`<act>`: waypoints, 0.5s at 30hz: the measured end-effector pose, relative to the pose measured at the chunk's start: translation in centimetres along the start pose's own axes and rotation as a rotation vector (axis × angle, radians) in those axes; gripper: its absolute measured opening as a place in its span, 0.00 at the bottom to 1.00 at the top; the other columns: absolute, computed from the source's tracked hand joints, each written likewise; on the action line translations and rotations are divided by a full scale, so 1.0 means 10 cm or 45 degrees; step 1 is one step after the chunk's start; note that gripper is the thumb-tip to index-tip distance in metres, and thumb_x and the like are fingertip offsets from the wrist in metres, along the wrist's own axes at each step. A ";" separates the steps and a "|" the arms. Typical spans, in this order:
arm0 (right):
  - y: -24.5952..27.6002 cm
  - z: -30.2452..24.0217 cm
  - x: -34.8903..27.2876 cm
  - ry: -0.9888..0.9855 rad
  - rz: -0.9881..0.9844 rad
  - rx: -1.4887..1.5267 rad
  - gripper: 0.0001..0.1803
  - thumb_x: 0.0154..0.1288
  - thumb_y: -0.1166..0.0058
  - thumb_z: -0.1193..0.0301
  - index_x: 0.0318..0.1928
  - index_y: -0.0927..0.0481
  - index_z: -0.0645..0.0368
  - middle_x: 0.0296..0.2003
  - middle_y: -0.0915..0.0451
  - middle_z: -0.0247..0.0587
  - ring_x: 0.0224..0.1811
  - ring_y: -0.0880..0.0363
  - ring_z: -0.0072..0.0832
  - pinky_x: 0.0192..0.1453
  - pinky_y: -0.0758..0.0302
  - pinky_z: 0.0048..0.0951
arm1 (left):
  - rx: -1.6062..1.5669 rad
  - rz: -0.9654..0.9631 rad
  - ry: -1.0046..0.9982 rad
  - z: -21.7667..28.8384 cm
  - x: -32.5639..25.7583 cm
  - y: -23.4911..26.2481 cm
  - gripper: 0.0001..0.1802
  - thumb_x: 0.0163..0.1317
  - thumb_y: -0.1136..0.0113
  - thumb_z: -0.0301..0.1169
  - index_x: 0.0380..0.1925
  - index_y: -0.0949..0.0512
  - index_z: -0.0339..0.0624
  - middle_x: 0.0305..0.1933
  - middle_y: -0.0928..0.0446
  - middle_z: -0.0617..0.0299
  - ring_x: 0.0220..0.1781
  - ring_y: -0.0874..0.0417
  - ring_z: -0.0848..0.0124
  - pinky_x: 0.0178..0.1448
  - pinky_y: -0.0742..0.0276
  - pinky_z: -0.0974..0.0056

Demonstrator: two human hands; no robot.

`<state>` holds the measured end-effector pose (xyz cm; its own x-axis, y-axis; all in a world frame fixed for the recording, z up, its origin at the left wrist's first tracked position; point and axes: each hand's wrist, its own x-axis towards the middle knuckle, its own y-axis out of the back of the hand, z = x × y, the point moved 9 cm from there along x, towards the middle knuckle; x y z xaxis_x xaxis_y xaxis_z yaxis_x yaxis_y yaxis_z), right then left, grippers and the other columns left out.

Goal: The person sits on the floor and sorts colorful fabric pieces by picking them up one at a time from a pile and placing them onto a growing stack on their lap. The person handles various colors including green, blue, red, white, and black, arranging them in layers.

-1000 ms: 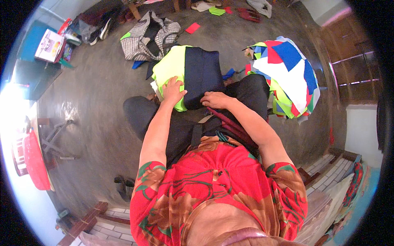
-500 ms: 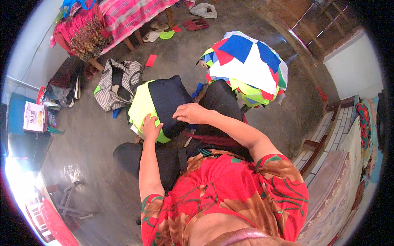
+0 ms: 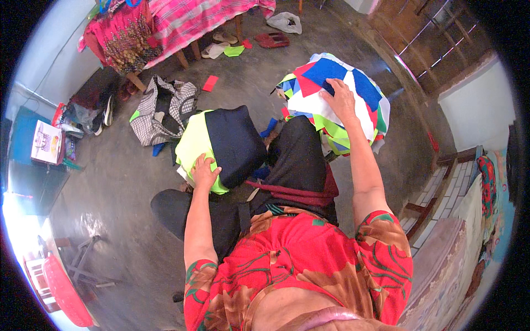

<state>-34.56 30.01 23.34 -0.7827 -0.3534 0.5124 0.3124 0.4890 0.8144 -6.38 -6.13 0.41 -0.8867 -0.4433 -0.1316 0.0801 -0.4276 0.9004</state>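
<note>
From where I stand, the left hand [image 3: 205, 173], fingers spread and pinching nothing, lies on the yellow cloth [image 3: 190, 140] adjoining the black cloth [image 3: 234, 144], presumably to steady them, while the right hand [image 3: 341, 101], fingers loosely parted with no visible grip, is at the cloth pile [image 3: 308, 102]; the contents of the white plastic bag [image 3: 285, 22] cannot be determined.

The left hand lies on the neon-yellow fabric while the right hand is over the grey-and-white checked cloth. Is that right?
Not quite: the head view shows the right hand at the heap of multicoloured fabric pieces. The left hand does lie on the neon-yellow fabric.
</note>
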 end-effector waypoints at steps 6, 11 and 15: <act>-0.07 0.04 -0.01 -0.025 0.053 -0.099 0.13 0.57 0.45 0.61 0.42 0.22 0.50 0.40 0.21 0.37 0.43 0.23 0.40 0.44 0.27 0.43 | -0.003 0.005 0.013 -0.04 0.00 -0.02 0.21 0.48 0.33 0.41 0.42 0.25 0.52 0.66 0.41 0.59 0.69 0.44 0.60 0.64 0.46 0.44; -0.06 0.25 0.00 -0.191 0.139 -0.048 0.09 0.60 0.47 0.64 0.38 0.24 0.53 0.35 0.20 0.39 0.37 0.21 0.42 0.38 0.26 0.42 | -0.018 0.013 0.002 -0.01 -0.02 0.01 0.20 0.48 0.32 0.40 0.42 0.24 0.50 0.66 0.40 0.59 0.69 0.44 0.60 0.63 0.44 0.47; 0.19 0.14 0.06 -0.203 0.288 0.294 0.06 0.62 0.50 0.68 0.37 0.25 0.56 0.33 0.22 0.43 0.35 0.22 0.42 0.37 0.27 0.38 | -0.043 0.078 -0.041 0.01 -0.02 0.07 0.20 0.48 0.33 0.39 0.42 0.24 0.48 0.64 0.38 0.56 0.67 0.40 0.58 0.62 0.43 0.49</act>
<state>-35.18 31.81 24.81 -0.7874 -0.0960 0.6089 0.3716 0.7142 0.5932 -6.18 -6.21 1.11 -0.8937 -0.4441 -0.0629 0.1495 -0.4271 0.8918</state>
